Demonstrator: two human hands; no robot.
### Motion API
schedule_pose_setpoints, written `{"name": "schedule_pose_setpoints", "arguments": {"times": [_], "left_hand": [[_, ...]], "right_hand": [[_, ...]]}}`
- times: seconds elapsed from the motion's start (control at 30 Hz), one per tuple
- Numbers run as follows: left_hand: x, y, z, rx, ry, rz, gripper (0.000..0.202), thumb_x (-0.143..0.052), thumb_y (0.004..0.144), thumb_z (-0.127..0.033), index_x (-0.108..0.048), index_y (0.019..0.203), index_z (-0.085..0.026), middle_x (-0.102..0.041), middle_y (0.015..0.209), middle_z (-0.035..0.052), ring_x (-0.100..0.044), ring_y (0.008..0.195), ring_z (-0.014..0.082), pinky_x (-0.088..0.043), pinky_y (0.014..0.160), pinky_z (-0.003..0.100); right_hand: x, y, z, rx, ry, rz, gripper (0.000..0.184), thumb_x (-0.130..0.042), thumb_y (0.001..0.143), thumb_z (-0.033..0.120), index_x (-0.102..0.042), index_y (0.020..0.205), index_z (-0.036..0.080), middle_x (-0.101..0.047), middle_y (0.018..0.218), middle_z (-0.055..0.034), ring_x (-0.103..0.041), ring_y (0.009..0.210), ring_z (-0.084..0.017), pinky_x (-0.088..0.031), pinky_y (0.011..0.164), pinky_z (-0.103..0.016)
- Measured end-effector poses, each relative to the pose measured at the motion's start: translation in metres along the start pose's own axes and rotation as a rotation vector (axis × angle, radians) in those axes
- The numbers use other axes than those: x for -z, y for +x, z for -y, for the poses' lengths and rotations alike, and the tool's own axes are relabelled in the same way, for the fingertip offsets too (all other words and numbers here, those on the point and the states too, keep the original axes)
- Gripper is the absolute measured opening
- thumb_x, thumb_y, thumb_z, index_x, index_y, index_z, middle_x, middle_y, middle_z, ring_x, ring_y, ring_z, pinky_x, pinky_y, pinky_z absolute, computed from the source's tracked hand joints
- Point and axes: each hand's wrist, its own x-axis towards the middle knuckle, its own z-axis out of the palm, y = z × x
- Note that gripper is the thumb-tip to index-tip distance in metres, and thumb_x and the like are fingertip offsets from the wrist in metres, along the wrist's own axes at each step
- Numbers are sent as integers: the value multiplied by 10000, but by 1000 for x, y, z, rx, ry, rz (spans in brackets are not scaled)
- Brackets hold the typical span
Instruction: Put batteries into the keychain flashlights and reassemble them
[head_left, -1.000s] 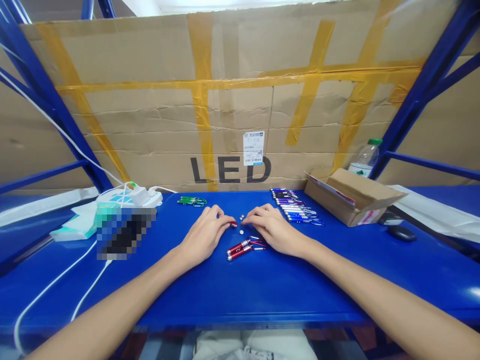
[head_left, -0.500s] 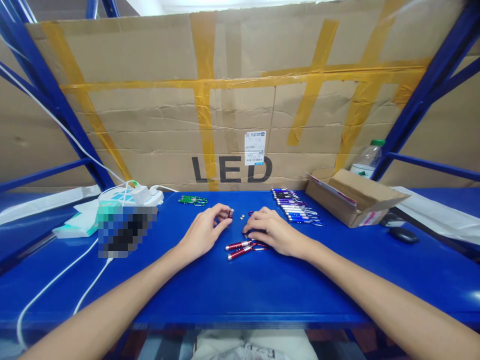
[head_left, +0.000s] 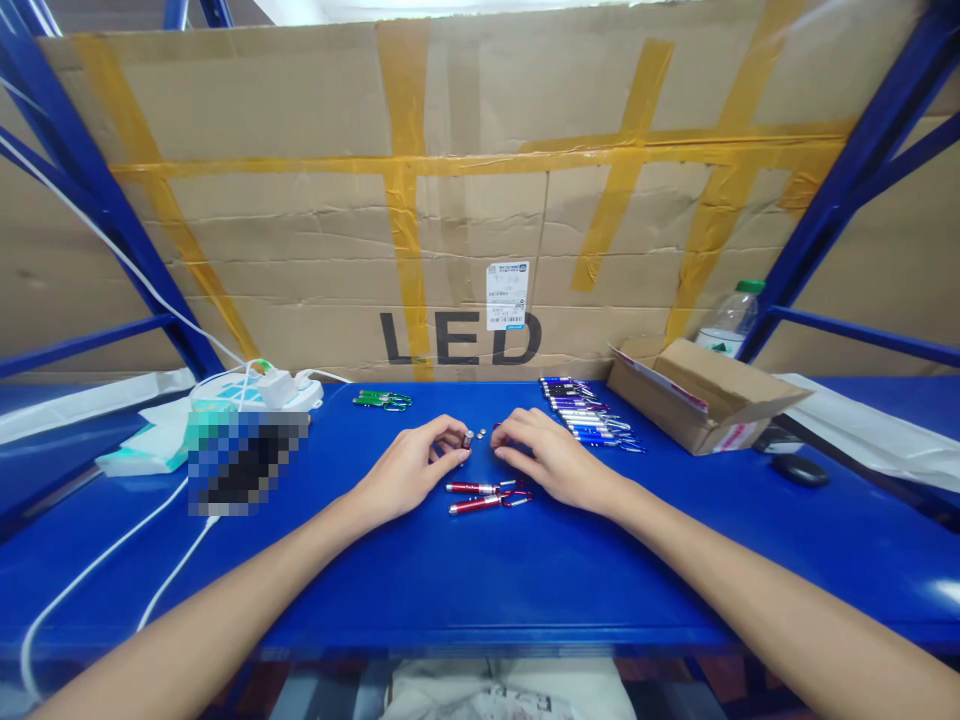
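Both hands have drawn closer over the blue desk [head_left: 480, 570]: left hand [head_left: 409, 470] fingers pinch a small silver cap [head_left: 466, 439], right hand [head_left: 551, 465] fingers curl narrow; two red keychain flashlights [head_left: 480, 496] lie between, unfinished.

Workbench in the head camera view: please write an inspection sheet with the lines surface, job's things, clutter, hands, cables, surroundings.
Surface: blue table, glossy.
Job's things: two red keychain flashlights lying between the hands; small silver cap piece at the left fingertips; tiny round parts beside it.
Clutter: green flashlights; row of blue and purple flashlights; open cardboard box; plastic bottle; black mouse; tissue pack.
Hands: left hand pinches the cap piece; right hand rests on the table, fingers curled.
Cables: white cables run from a power strip.
Surroundings: taped cardboard wall marked LED; blue rack posts.
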Motion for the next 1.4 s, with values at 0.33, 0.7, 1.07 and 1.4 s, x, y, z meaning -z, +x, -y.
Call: {"name": "schedule_pose_setpoints", "arguments": {"times": [0.33, 0.7, 1.07, 1.4], "left_hand": [[-2, -4, -6, -42, -13, 70, 225, -707, 990, -379, -737, 1152, -225, -800, 1031, 34, -727, 893, 198, -555, 783, 306], [-3, -5, -10, -56, -19, 93, 187, -708, 1005, -360, -744, 1137, -233, -779, 1020, 2, -683, 869, 173, -514, 780, 281], [-2, -5, -9, -82, 1, 76, 188, -699, 1008, -332, -743, 1162, -232, -788, 1089, 7, -694, 890, 175, -517, 807, 283], [0, -3, -9, -84, 37, -4, 155, -690, 1021, -281, -738, 1163, -241, -789, 1095, 1, -714, 961, 190, -535, 854, 286]], "right_hand": [[0, 1, 9, -23, 200, -182, 115, -578, 1092, 285, -683, 1110, 244, -759, 1082, -58, -652, 981, -235, -515, 916, -396], [0, -1, 14, 24, 218, -122, 135, -625, 1095, 348, -709, 1109, 243, -752, 1046, -51, -665, 976, -228, -524, 897, -370], [-1, -2, 15, 41, 210, -114, 113, -625, 1097, 321, -699, 1119, 238, -743, 1051, -54, -656, 1007, -227, -520, 898, -355], [-3, 1, 7, 25, 35, -186, 187, -478, 1122, 200, -661, 1148, 230, -728, 1106, -82, -638, 1032, -250, -497, 956, -422]]}}
